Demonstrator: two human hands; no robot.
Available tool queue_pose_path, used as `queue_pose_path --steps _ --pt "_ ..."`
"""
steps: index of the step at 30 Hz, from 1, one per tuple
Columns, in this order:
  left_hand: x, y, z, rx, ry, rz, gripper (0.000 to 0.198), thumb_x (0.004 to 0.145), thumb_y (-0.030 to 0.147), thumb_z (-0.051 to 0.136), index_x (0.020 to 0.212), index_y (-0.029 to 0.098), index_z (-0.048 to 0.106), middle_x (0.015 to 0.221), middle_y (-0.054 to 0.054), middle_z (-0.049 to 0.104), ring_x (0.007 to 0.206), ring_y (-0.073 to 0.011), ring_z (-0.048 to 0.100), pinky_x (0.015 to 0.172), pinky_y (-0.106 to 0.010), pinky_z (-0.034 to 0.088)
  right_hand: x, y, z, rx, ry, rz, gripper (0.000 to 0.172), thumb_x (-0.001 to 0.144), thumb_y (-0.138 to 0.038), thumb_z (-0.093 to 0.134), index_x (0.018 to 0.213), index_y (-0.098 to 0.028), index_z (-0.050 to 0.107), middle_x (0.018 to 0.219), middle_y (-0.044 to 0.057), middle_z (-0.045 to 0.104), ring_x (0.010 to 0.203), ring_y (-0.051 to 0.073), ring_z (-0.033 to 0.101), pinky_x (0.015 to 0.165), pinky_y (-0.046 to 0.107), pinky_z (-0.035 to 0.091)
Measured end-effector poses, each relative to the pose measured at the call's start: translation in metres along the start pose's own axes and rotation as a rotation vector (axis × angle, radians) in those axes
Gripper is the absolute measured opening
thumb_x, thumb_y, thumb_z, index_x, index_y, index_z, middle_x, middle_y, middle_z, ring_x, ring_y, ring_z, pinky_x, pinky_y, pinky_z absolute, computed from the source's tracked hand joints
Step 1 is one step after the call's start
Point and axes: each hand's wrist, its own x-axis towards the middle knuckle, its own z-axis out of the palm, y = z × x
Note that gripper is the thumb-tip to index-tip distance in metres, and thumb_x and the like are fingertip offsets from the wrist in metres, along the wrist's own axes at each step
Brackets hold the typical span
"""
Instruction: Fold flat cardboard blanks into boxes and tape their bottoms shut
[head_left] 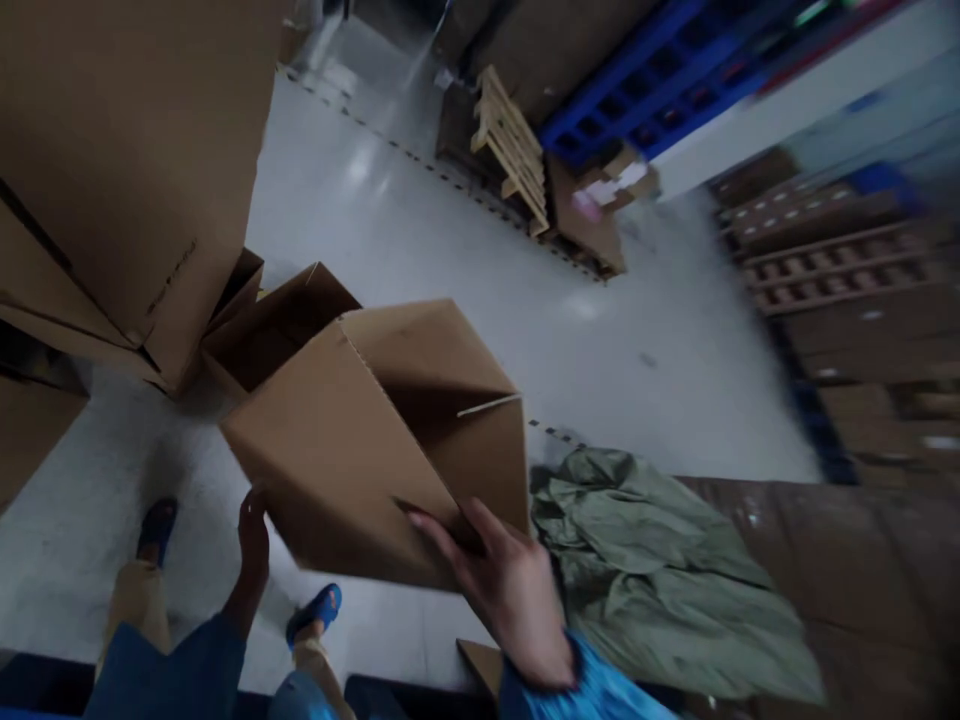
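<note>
I hold an open, empty brown cardboard box (pixel 352 440) in the air above the floor, tilted with its flaps spread. My right hand (pixel 502 590) grips its near lower edge, fingers pressed against the side. My left hand (pixel 253 540) reaches up and touches the box's lower left corner; its fingers are curled at the edge. Both arms wear blue sleeves. My feet in blue sandals (pixel 315 610) stand on the floor below.
Big cardboard boxes (pixel 112 170) are stacked at the left. A green cloth (pixel 660 580) lies on a brown surface (pixel 862 580) at the right. Wooden pallets (pixel 514 150) and a blue rack (pixel 645 90) stand across the grey floor (pixel 450 250). Shelves of cartons (pixel 862 280) line the right.
</note>
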Motion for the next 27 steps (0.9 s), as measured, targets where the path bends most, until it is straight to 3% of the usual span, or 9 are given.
queue_pose_path --steps 4,7,10,14,18,21,23,25,27 --pt "0.03 0.02 -0.016 -0.115 0.021 -0.002 0.065 0.074 0.058 0.065 0.121 0.014 0.06 0.126 -0.019 0.065 0.12 -0.0307 0.062 0.096 -0.037 0.051 0.071 -0.002 0.057 -0.193 0.003 -0.171 0.057 0.101 -0.063 0.031 0.073 -0.022 0.059 0.067 0.008 0.066 0.062 0.02 0.062 0.06 0.028 0.041" --pt "0.027 0.011 -0.065 -0.124 0.02 -0.068 0.06 0.065 0.059 0.067 0.105 0.014 0.066 0.109 -0.02 0.071 0.106 -0.0341 0.069 0.09 -0.042 0.053 0.123 -0.014 0.116 -0.259 -0.099 -0.156 0.041 0.105 -0.048 0.038 0.086 -0.02 0.062 0.084 0.01 0.071 0.078 0.021 0.066 0.068 0.027 0.04" --pt "0.019 -0.021 -0.12 -0.097 0.124 -0.181 0.044 0.064 0.053 0.068 0.091 0.018 0.066 0.097 -0.016 0.073 0.099 -0.0339 0.071 0.086 -0.043 0.055 0.158 -0.036 0.18 -0.275 -0.24 -0.119 0.027 0.105 -0.034 0.04 0.1 -0.019 0.062 0.103 0.012 0.071 0.092 0.022 0.065 0.074 0.027 0.041" --pt "0.008 -0.069 -0.164 -0.083 0.232 -0.327 0.031 0.064 0.042 0.065 0.086 0.019 0.065 0.093 -0.014 0.074 0.099 -0.032 0.07 0.087 -0.041 0.055 0.176 -0.068 0.24 -0.232 -0.348 -0.151 0.029 0.106 -0.028 0.035 0.113 -0.017 0.06 0.11 0.013 0.07 0.101 0.024 0.063 0.084 0.031 0.043" --pt "0.001 -0.087 -0.172 -0.062 0.199 -0.383 0.039 0.06 0.046 0.066 0.089 0.018 0.067 0.094 -0.013 0.074 0.097 -0.0308 0.071 0.087 -0.039 0.055 0.158 -0.073 0.245 -0.04 -0.089 -0.195 0.034 0.105 -0.032 0.038 0.128 -0.014 0.055 0.127 0.018 0.063 0.123 0.028 0.055 0.104 0.042 0.04" --pt "0.007 -0.093 -0.17 -0.004 0.166 -0.393 0.044 0.054 0.05 0.07 0.085 0.018 0.067 0.091 -0.013 0.073 0.094 -0.0317 0.071 0.085 -0.04 0.056 0.119 -0.027 0.246 0.233 0.185 -0.078 0.042 0.103 -0.04 0.039 0.133 -0.016 0.052 0.141 0.018 0.054 0.135 0.027 0.046 0.109 0.045 0.038" --pt "0.018 -0.102 -0.168 0.043 0.158 -0.383 0.046 0.054 0.052 0.072 0.084 0.018 0.067 0.092 -0.013 0.074 0.095 -0.0325 0.07 0.085 -0.04 0.056 0.083 0.027 0.266 0.373 0.216 0.242 0.046 0.102 -0.045 0.035 0.133 -0.016 0.052 0.142 0.017 0.053 0.136 0.026 0.047 0.107 0.043 0.042" --pt "0.031 -0.117 -0.166 0.099 0.146 -0.392 0.046 0.054 0.054 0.074 0.084 0.018 0.067 0.092 -0.014 0.074 0.096 -0.0338 0.07 0.084 -0.041 0.057 0.039 0.09 0.305 0.457 0.055 0.637 0.05 0.102 -0.046 0.03 0.134 -0.015 0.051 0.141 0.017 0.054 0.133 0.026 0.05 0.103 0.039 0.046" --pt "0.045 -0.138 -0.162 0.199 0.142 -0.386 0.046 0.058 0.055 0.076 0.084 0.018 0.067 0.088 -0.014 0.074 0.093 -0.0345 0.071 0.082 -0.042 0.058 -0.013 0.15 0.355 0.499 -0.186 0.867 0.048 0.103 -0.046 0.034 0.131 -0.013 0.054 0.131 0.017 0.06 0.122 0.026 0.059 0.095 0.039 0.052"
